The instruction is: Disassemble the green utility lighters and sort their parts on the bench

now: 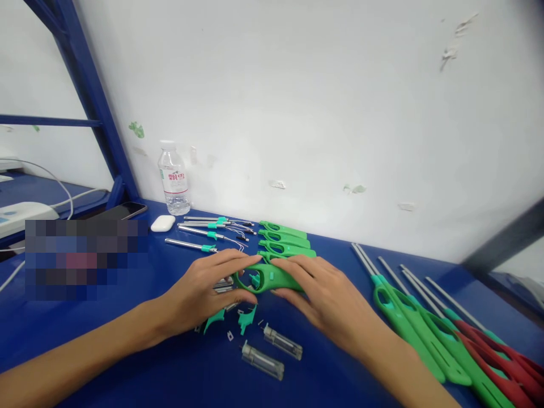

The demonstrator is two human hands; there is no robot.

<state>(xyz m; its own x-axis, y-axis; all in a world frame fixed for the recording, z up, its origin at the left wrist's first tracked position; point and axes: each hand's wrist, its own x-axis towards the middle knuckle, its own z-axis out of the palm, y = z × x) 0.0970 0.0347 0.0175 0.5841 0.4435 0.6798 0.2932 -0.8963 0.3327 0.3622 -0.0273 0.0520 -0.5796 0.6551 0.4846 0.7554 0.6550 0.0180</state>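
The green casing of a long-nosed lighter lies level between my two hands, above the blue tabletop. My left hand pinches its looped trigger end between thumb and fingers. From the other side, my right hand closes on the handle, covering its far end. A teal piece shows inside the loop. Just below are loose teal trigger parts and small bits. Two clear fuel tanks lie nearer to me. Metal parts beside my left hand are partly hidden by it.
Behind my hands lie several green casings and metal lighter tubes with wires. Assembled green lighters and red lighters fill the right side. A water bottle, white case and phone stand back left.
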